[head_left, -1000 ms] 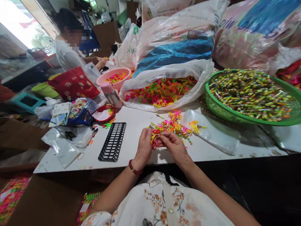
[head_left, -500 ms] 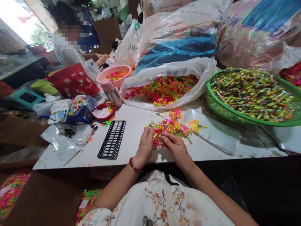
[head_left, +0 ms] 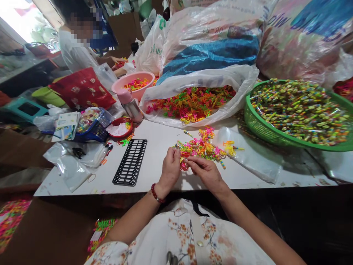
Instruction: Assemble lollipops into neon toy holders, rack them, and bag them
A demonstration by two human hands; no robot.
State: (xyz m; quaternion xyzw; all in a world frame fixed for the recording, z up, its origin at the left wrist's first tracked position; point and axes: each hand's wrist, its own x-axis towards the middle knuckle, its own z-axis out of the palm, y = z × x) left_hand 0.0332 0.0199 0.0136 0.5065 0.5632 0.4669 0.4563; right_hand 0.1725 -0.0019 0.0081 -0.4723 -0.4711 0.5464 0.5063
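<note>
Plastic bits (head_left: 184, 165), pinched by left hand (head_left: 170, 170) and right hand (head_left: 206, 173) (contact half hidden); likely light, slightly bendy, grip edges.

1. The view looks out from the person's head, facing forward and down, over the floral shirt (head_left: 176, 239) at the bottom centre.
2. The left hand (head_left: 170, 169) and right hand (head_left: 206, 172) lie fairly near the lens, below mid-picture, seen from above and behind.
3. The white table (head_left: 157, 151) crosses the frame, its near edge almost level.
4. Farther off, a printed sack (head_left: 212, 31) faces the camera at top middle; a co-worker (head_left: 73, 53) sits at upper left.
5. Coverage is wide: the right border cuts the green basket (head_left: 261, 123).
</note>
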